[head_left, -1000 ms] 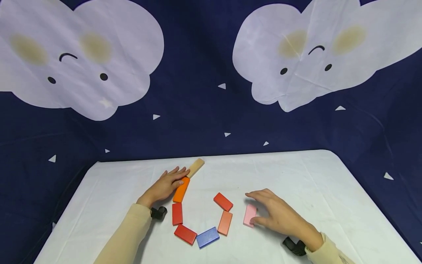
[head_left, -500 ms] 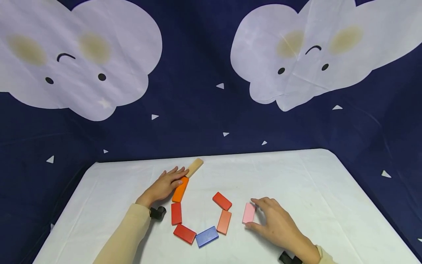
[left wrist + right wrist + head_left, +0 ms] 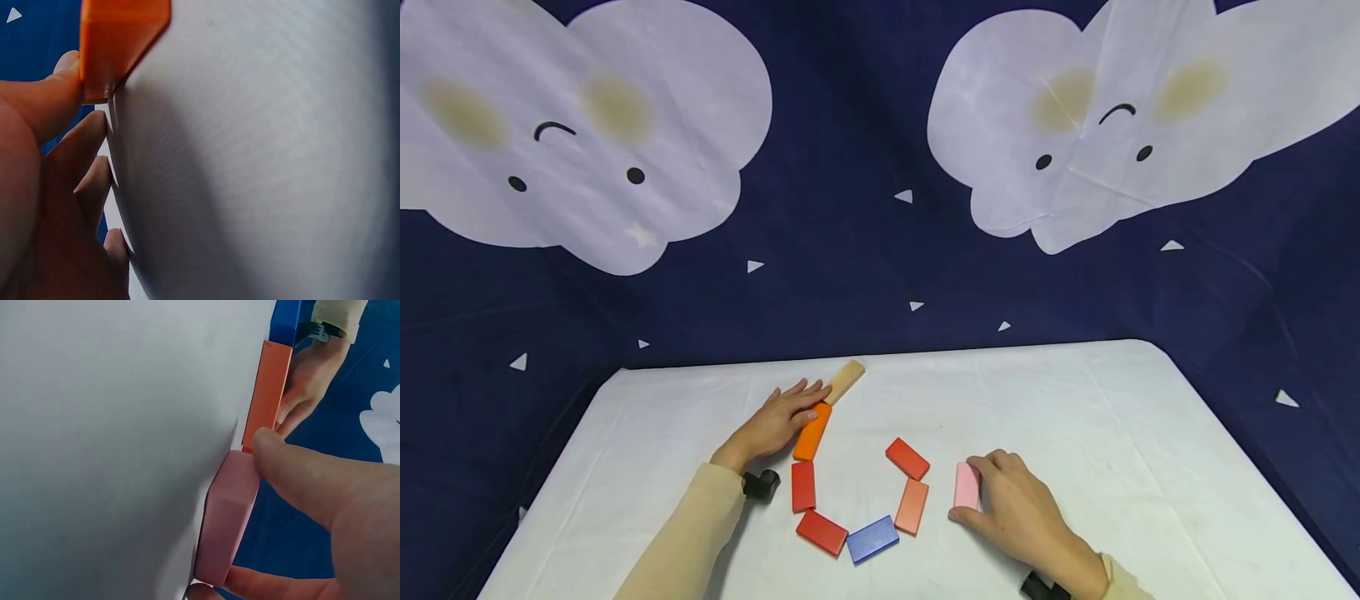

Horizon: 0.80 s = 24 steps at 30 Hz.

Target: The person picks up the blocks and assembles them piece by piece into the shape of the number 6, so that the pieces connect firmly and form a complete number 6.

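At the right of the head view, a pink block (image 3: 966,487) lies on the white table, pinched lengthwise between the thumb and forefinger of my right hand (image 3: 1022,508). The right wrist view shows my thumb (image 3: 300,469) at one end of it and fingertips at the other. My left hand (image 3: 772,423) lies flat with fingers extended over an orange block (image 3: 811,437), its fingertips reaching a plain wooden block (image 3: 846,381). In the left wrist view, my thumb (image 3: 50,100) touches the orange block's end.
A curved row of blocks continues from the orange one: a red block (image 3: 802,487), another red block (image 3: 822,532), a blue block (image 3: 872,540), a salmon block (image 3: 912,506) and a further red block (image 3: 907,458). Behind the table (image 3: 1075,400) hangs a dark blue cloth (image 3: 842,250).
My right hand has come down and drawn in around the pink block, its thumb and forefinger now at the two ends. The left hand and the row of blocks have stayed put.
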Motion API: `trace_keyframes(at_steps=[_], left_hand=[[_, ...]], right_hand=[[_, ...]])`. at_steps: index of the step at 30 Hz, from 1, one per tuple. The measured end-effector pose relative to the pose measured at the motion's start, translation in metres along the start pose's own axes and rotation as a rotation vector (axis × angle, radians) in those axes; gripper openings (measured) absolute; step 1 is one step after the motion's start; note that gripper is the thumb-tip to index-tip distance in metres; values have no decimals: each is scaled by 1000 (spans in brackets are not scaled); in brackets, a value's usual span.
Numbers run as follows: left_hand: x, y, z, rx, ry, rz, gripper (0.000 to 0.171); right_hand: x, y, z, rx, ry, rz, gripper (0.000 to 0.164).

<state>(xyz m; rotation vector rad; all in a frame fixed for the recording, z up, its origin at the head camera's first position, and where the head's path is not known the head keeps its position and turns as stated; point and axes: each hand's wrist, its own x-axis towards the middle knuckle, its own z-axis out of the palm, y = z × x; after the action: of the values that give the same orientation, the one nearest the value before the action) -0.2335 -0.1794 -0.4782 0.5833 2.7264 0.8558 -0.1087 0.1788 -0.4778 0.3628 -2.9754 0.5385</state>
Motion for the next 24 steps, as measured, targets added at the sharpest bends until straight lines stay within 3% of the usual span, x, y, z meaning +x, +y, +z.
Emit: trace_keyframes(at_steps=[13, 24], left_hand=[[0, -3, -2, -4, 1, 14, 48], [-1, -2, 0, 9, 0, 18, 48]], right_hand=[[6, 3, -7, 35, -30, -8, 65], [14, 8, -17, 62, 35, -95, 65]])
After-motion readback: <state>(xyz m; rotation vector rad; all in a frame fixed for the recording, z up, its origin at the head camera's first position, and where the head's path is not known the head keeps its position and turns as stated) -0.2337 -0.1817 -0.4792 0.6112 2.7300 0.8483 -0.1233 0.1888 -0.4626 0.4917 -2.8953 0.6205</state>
